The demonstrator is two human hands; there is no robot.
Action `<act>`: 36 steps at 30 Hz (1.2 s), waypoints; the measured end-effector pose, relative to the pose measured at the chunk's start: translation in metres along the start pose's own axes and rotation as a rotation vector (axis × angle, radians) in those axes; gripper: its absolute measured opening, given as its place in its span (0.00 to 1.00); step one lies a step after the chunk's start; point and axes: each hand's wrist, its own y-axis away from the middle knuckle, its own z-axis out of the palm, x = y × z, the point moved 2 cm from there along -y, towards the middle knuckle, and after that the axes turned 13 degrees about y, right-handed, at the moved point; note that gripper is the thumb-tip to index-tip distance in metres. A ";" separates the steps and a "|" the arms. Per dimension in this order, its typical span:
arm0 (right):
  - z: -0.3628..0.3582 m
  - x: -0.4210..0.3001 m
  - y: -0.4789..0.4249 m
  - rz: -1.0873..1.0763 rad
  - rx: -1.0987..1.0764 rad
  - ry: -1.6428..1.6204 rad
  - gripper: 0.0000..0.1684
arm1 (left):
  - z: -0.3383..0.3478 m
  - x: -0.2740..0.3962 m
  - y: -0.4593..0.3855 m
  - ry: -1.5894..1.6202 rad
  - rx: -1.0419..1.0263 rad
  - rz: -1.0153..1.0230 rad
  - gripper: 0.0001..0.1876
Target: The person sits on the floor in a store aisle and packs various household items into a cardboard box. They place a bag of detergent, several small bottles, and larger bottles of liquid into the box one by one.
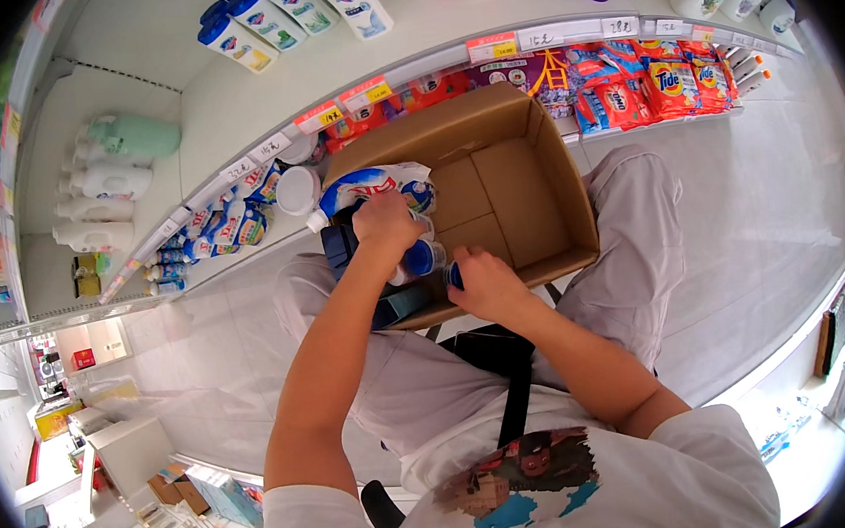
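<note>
An open cardboard box [496,206] sits at my lap, its far side close to the shelf. My left hand [388,226] reaches into its left part, beside a blue and white spouted pouch [372,186]; the fingertips are hidden, so its grip is unclear. Between my hands lies a container with a blue cap [423,257]. Over the near edge, my right hand [487,281] curls around a small dark blue-capped container [455,275]. Dark blue boxes [339,247] and a teal box [402,306] are at the box's left end.
Beyond the box runs a white shelf [434,32] with price tags along its edge. Blue-capped bottles [354,5] stand on it. Detergent bags [673,84], pouches [230,231] and a white-lidded tub [298,190] fill the lower level. Pale bottles [111,182] occupy the left bay.
</note>
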 end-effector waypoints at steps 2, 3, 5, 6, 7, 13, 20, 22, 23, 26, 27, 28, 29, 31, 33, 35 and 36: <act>0.004 0.000 -0.001 0.009 -0.006 0.005 0.21 | 0.000 -0.001 -0.002 -0.001 0.025 0.008 0.29; 0.005 0.001 -0.001 0.017 -0.012 0.008 0.21 | 0.001 0.001 -0.002 -0.001 0.033 0.013 0.28; 0.005 0.003 -0.001 0.002 -0.011 -0.006 0.21 | -0.003 0.003 0.001 0.004 0.091 0.022 0.27; 0.007 0.003 0.000 -0.004 -0.019 -0.013 0.21 | -0.002 0.001 0.003 0.011 0.114 0.022 0.26; 0.007 0.002 0.001 -0.002 -0.022 -0.001 0.22 | 0.001 -0.002 0.000 0.014 0.127 0.037 0.25; 0.001 0.001 -0.003 -0.014 -0.004 0.005 0.24 | 0.010 -0.010 -0.010 0.044 0.219 0.064 0.23; 0.002 0.001 -0.002 0.031 -0.042 0.016 0.25 | 0.011 -0.006 0.006 -0.120 0.282 0.127 0.28; 0.002 0.001 -0.004 0.039 -0.036 0.013 0.25 | 0.004 -0.003 0.017 -0.124 0.389 0.138 0.29; 0.002 0.002 -0.003 0.038 -0.033 0.007 0.25 | 0.006 -0.005 0.020 -0.063 0.411 0.273 0.28; 0.000 0.002 -0.004 0.035 -0.026 0.007 0.25 | 0.007 -0.011 0.038 0.028 0.357 0.568 0.27; 0.001 0.002 -0.004 0.037 -0.028 0.011 0.25 | 0.004 -0.009 0.051 0.003 0.254 0.592 0.27; 0.001 0.004 -0.004 0.030 -0.009 -0.002 0.25 | 0.004 -0.009 0.059 -0.022 0.151 0.614 0.26; 0.001 0.007 -0.005 0.024 0.011 -0.015 0.25 | 0.008 -0.009 0.063 -0.062 0.140 0.641 0.26; -0.002 0.007 -0.006 0.004 0.024 -0.031 0.23 | 0.014 -0.012 0.069 -0.143 0.129 0.678 0.24; -0.009 0.007 -0.005 0.001 0.015 -0.036 0.21 | 0.020 -0.019 0.065 -0.114 0.118 0.672 0.22; -0.019 0.004 -0.005 0.009 -0.033 -0.065 0.20 | 0.022 -0.025 0.061 -0.083 0.116 0.656 0.22; -0.024 0.002 -0.005 0.016 -0.056 -0.079 0.19 | 0.023 -0.027 0.059 -0.065 0.128 0.667 0.23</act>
